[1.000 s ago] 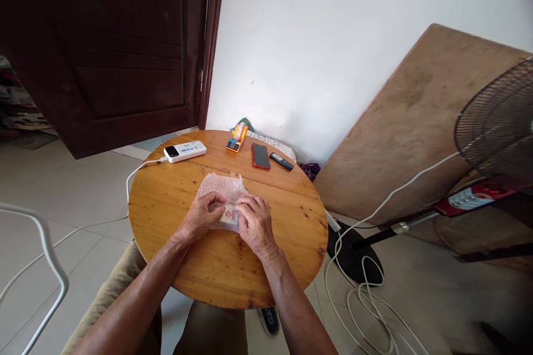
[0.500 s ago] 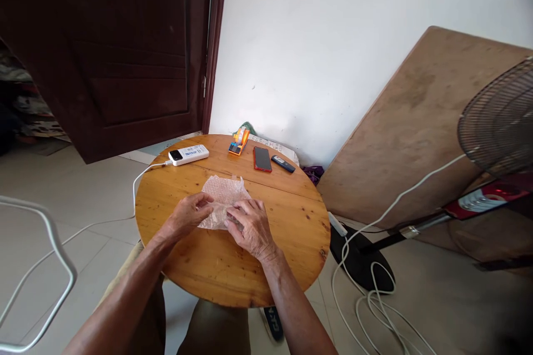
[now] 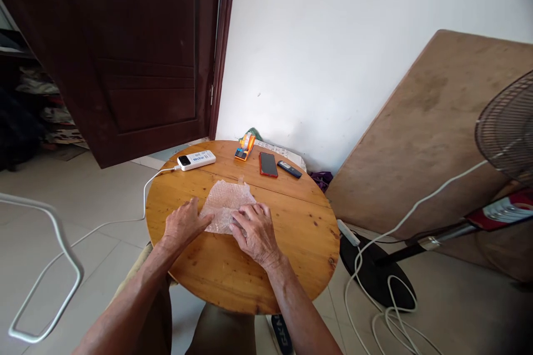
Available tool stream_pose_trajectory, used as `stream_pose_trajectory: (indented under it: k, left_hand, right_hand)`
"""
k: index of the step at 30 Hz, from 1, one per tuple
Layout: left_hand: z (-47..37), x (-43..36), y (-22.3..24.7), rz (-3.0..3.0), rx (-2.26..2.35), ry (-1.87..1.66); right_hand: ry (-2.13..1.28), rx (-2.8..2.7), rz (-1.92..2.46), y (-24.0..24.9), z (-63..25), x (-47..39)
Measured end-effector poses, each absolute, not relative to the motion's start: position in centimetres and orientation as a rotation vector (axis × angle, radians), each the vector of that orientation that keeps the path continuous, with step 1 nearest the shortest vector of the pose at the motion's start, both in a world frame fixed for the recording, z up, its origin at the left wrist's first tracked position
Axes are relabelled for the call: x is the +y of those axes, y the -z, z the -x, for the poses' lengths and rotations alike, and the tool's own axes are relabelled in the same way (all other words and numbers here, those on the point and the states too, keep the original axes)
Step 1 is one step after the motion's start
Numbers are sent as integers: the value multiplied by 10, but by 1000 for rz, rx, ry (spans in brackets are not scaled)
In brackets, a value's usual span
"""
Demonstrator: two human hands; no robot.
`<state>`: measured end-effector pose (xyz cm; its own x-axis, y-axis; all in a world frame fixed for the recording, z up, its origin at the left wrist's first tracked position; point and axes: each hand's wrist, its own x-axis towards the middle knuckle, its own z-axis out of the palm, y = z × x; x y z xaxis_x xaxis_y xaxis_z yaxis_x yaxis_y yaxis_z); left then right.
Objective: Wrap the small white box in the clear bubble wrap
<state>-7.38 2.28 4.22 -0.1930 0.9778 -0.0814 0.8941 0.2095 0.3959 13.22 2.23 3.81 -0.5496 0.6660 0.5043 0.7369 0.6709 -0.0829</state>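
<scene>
A crumpled sheet of clear bubble wrap (image 3: 227,199) lies on the round wooden table (image 3: 245,266), with a small strip of clear tape standing at its far edge. My left hand (image 3: 185,223) is at the wrap's left side, fingers apart, its thumb touching the near left edge. On the right part of the wrap rests my right hand (image 3: 254,228), its fingers bent and pressed down on the edge; what lies under the fingertips is hidden.
Along the table's far side are a white power bank (image 3: 196,160) with a cable, an orange tape dispenser (image 3: 245,147), a red-edged phone (image 3: 268,165) and a dark remote-like device (image 3: 290,169). A fan (image 3: 506,127) stands right, cables around its base.
My left hand has moved from over the wrap to its left edge, and its fingers have spread. My right hand stays on the wrap's right side. The whole view has shifted slightly.
</scene>
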Motion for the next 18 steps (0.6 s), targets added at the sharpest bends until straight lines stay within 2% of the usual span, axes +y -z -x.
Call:
stream_pose_trajectory:
  k: [8, 15, 18]
  left_hand:
    - [71, 30, -38, -1780, 2179, -271]
    - [79, 35, -30, -1720, 1975, -572]
    - [73, 37, -33, -1660, 1848, -813]
  right_hand:
    - [234, -2435, 1140, -42, -129, 19]
    - [307, -2451, 1142, -42, -126, 17]
    - [323, -2428, 1148, -39, -125, 17]
